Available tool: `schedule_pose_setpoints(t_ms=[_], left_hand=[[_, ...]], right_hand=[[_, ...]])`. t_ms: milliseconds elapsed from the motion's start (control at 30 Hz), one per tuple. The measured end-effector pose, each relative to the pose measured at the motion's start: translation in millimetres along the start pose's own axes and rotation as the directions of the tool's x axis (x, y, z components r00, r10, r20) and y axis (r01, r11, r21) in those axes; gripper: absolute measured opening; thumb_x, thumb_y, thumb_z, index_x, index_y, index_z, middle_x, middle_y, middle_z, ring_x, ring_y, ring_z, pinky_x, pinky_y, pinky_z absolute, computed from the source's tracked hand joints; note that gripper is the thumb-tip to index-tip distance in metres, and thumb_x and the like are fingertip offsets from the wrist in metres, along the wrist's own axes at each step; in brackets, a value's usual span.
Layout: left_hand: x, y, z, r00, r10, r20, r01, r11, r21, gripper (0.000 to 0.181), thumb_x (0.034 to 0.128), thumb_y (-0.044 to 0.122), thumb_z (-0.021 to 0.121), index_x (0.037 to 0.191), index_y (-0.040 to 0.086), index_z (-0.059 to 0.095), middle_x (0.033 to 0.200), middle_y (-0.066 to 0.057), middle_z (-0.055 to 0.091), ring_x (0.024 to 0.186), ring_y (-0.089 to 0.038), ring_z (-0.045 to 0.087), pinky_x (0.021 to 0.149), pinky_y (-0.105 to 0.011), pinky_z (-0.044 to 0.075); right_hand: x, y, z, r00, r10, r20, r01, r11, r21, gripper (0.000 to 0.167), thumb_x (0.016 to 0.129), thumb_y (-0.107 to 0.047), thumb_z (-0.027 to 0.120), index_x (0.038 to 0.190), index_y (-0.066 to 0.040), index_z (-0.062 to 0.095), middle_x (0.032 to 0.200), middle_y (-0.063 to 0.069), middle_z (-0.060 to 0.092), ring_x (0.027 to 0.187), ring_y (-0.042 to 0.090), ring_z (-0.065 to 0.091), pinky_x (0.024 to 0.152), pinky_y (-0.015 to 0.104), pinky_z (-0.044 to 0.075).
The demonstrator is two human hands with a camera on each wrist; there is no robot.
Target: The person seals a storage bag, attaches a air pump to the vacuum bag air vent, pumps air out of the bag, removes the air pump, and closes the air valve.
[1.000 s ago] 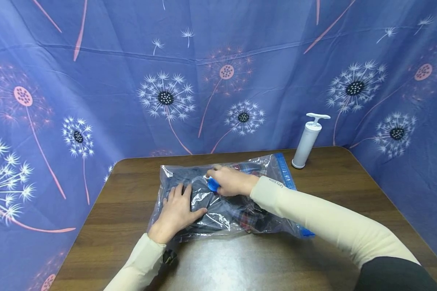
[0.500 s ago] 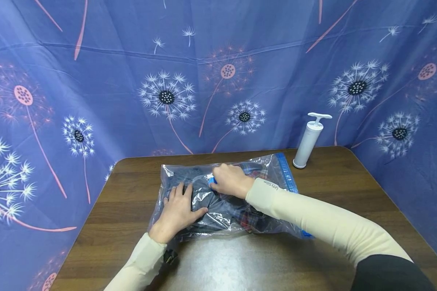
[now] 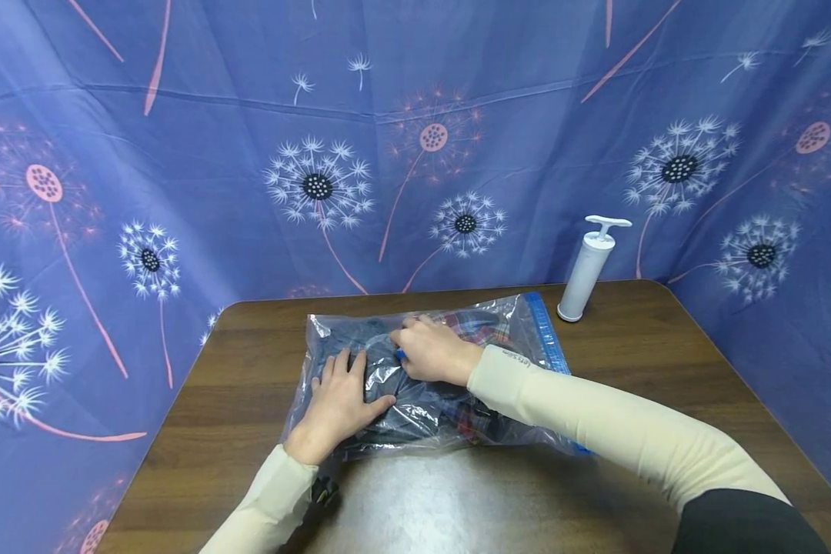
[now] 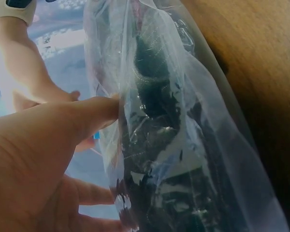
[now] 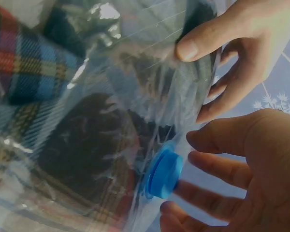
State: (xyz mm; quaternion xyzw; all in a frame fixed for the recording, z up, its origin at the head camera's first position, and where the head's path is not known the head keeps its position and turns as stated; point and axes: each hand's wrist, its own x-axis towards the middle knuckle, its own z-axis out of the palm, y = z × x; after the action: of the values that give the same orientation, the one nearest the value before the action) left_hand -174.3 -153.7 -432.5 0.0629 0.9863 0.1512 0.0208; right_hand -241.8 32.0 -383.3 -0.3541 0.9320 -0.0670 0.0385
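Note:
A clear plastic storage bag [image 3: 388, 450] lies flat on the table, holding dark clothing [image 3: 353, 335] and a plaid garment [image 3: 481, 323]. My left hand [image 3: 337, 400] rests on the bag's left part with its fingers spread; the left wrist view shows its thumb [image 4: 104, 108] against the plastic. Beside the bag's blue round valve cap [image 5: 164, 173] is my right hand [image 3: 429, 350]. In the right wrist view its fingers are loosely bent around the cap's side, with a gap between thumb and cap. In the head view this hand hides most of the cap.
A white hand pump [image 3: 585, 277] stands upright at the table's back right, beyond the bag's blue zip edge [image 3: 547, 331]. The wooden table [image 3: 215, 431] meets a blue dandelion-print curtain [image 3: 402, 192] at the back and sides.
My right hand shifts slightly and its fingers change position around the blue cap, which shows more, then less. The left hand, bag and pump stay put.

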Motion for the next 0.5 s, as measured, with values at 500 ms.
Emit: schedule_pose_setpoints(t_ms=[500], left_hand=[[0.2,-0.1,2.4,1.0,0.002,-0.001,-0.002,1.0,0.018,0.097,0.0863,0.062,0.074,0.156,0.003,0.041,0.159,-0.03,0.036,0.145,-0.056,0.034,0.103,-0.081,0.037]], right_hand=[[1.0,6.5,-1.4,0.975,0.222,-0.016,-0.222,0.975,0.02,0.033,0.094,-0.042,0.075,0.079,-0.014,0.064,0.069,-0.001,0.062,0.058,0.014,0.061,0.052,0.04,0.056]])
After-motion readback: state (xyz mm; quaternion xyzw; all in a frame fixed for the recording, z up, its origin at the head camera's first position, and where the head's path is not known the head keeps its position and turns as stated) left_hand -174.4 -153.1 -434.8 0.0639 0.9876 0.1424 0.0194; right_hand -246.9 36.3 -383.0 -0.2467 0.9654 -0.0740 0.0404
